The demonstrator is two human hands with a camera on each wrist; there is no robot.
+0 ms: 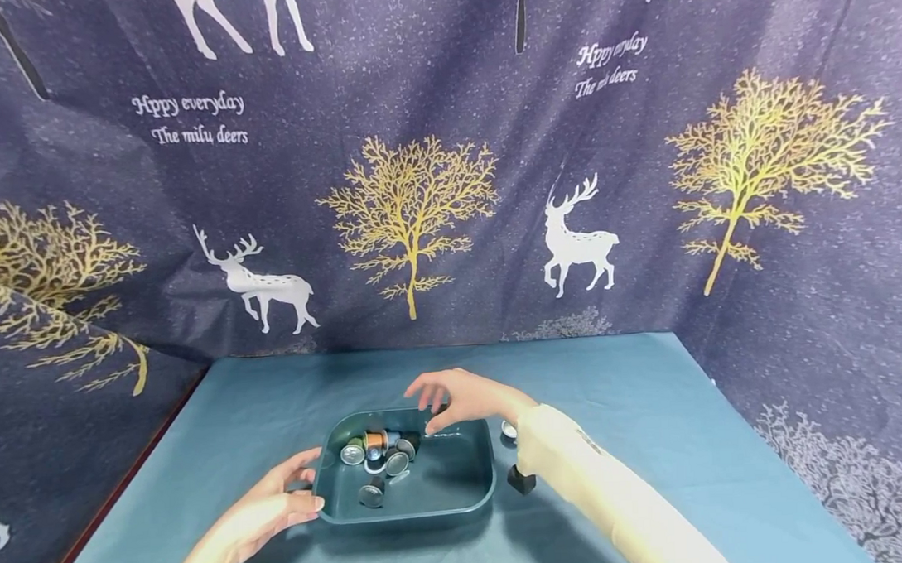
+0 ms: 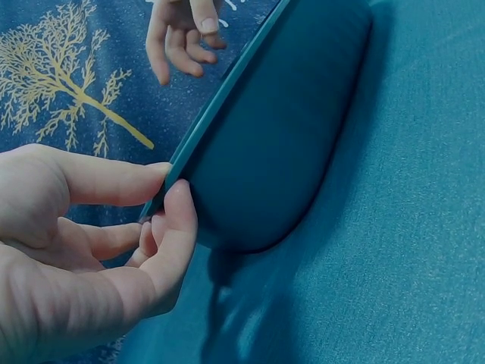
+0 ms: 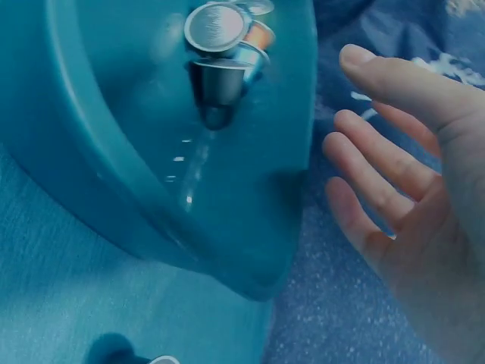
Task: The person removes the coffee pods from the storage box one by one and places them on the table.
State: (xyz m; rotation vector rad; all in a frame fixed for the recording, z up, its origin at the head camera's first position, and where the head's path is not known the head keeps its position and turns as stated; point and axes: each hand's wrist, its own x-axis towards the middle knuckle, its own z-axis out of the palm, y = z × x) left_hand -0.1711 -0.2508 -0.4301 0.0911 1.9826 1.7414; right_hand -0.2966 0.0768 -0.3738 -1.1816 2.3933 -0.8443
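Note:
A dark green rectangular plastic tub with rounded corners sits on the cloth-covered table. Several coffee capsules in silver, orange, blue, green and black lie in its left half, some heaped at the back and a dark one nearer the front. My left hand pinches the tub's left rim; in the left wrist view the thumb and fingers meet at the edge. Above the tub's back rim hovers my right hand, fingers loosely bent and apart, holding nothing in the right wrist view.
Right of the tub, beside the right sleeve, a silver-topped capsule and a black capsule lie on the blue-green tablecloth. A dark curtain with deer and golden trees hangs behind the table.

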